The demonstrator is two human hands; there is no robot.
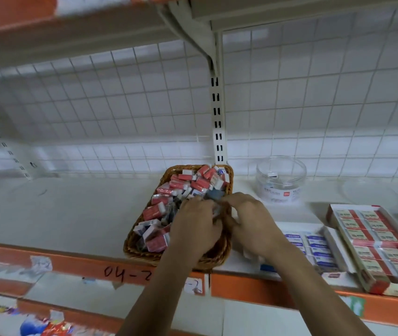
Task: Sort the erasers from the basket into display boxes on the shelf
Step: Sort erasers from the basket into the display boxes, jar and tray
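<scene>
- We see a white shelf (pixel 71 214) with an orange front strip (pixel 47 258); "04-2" is handwritten on the strip below the basket.
- Behind it is a white wire grid (pixel 120 105) and a slotted upright post (pixel 218 132), which stands right behind the basket's far edge.
- Blurred colourful packs (pixel 40 328) lie on the level below, at bottom left.
- Both forearms come up from the bottom and cover the basket's near right corner and part of the pile.
- The basket (pixel 132 241) is brown woven wicker, rectangular with rounded corners, and sits at the shelf's front edge.
- It holds a loose heap of erasers (pixel 181 187), small blocks in red, blue and dark grey sleeves.
- The left hand (pixel 194 224) is over the pile with its fingers curled down into it. The fingertips are hidden and blurred, so we cannot tell its grip.
- The right hand (pixel 248 221) is just beside it, fingers bent toward a grey eraser (pixel 213 195). We cannot tell if it holds anything.
- A clear round plastic jar (pixel 280 183) stands to the right of the basket with one small item (pixel 272 175) inside.
- A flat cardboard display box (pixel 314 248) to the right of the right wrist holds blue-sleeved erasers in rows.
- A red-trimmed display box (pixel 372 238) further right is packed with neat rows.
</scene>
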